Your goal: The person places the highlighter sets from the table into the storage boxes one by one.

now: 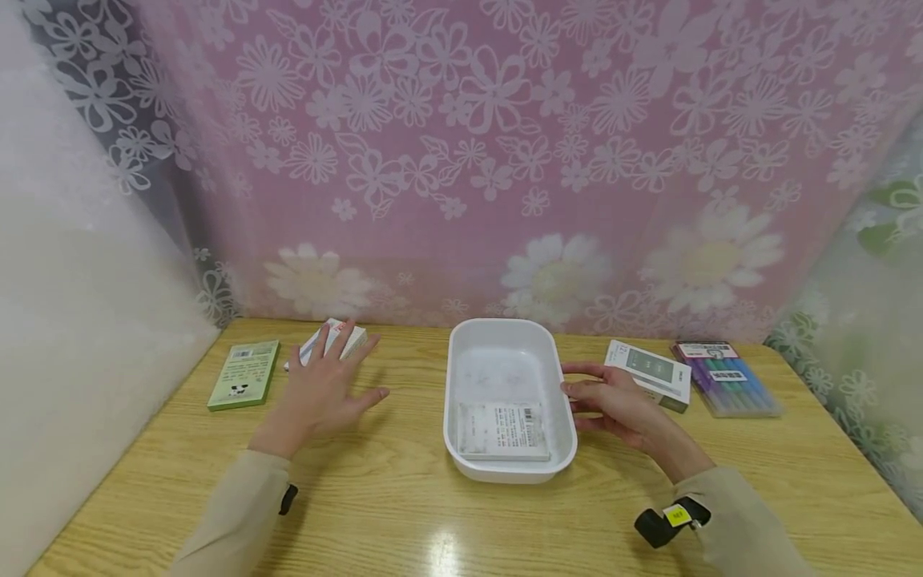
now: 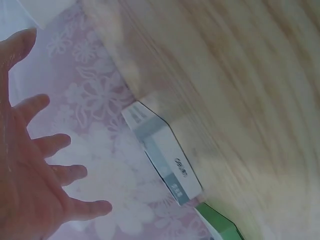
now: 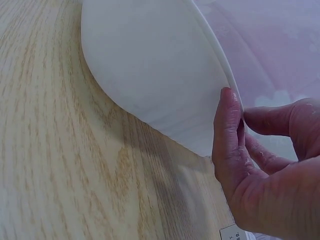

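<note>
The left sleeve (image 1: 231, 513) and right sleeve (image 1: 746, 521) are plain beige, reaching the wrists. A black device (image 1: 654, 529) with a bright yellow label (image 1: 677, 515) sits near the right wrist; a small black piece (image 1: 288, 499) shows by the left.

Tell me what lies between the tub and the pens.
Between the tub and the pens, the head view shows the right hand at the tub's side, then a white box.
</note>
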{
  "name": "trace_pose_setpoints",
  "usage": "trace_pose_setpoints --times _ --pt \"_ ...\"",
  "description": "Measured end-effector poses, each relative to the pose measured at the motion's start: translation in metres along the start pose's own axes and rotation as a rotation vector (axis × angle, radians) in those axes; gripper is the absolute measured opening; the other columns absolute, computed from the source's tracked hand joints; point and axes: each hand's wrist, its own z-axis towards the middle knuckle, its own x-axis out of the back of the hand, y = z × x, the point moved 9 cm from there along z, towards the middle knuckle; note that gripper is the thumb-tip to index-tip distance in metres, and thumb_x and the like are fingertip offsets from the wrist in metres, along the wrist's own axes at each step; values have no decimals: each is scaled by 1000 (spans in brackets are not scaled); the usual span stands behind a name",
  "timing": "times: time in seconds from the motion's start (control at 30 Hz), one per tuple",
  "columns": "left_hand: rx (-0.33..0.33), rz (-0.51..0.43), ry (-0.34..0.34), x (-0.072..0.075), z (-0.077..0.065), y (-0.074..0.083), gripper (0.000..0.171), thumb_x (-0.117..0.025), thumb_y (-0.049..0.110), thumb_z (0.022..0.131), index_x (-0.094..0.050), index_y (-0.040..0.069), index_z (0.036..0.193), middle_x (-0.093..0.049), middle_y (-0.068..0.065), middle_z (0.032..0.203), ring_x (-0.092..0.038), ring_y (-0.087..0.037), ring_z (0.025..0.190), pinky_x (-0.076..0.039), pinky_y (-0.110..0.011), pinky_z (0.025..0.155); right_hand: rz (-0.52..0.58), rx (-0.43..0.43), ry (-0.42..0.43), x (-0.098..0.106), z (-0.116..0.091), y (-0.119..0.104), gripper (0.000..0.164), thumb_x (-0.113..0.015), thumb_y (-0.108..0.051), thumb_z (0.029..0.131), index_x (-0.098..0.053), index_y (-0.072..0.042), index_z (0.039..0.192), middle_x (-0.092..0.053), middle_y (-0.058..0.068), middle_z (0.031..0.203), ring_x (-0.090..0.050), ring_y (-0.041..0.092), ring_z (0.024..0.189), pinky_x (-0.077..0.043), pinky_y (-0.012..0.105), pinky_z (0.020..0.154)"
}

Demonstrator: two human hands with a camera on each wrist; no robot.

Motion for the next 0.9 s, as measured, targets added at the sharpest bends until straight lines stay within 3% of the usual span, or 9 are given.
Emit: trace_pose_setpoints --times 0.3,0.47,0.9 --pt "98 -22 -99 -8 6 -28 83 -55 67 95 -27 27 163 -17 -22 170 -15 -59 151 -21 -89 103 5 0 7 1 0 0 64 -64 -21 101 -36 -1 154 -74 1 107 -73 14 89 -63 29 73" --pt "149 -66 -192 -18 13 -41 85 -54 65 96 -22 25 165 -6 -27 170 -12 -63 150 -20 -90 102 6 -3 12 1 0 1 64 -65 -21 100 -36 -1 154 -75 1 107 -73 14 88 -63 29 72" --pt "231 -152 -333 -35 34 -58 81 -53 51 101 -14 21 166 -3 -37 164 -15 -64 147 -26 -84 104 -11 9 4 0 -2 0 64 -64 -22 101 -35 -1 155 -75 2 108 -72 15 90 -63 29 72"
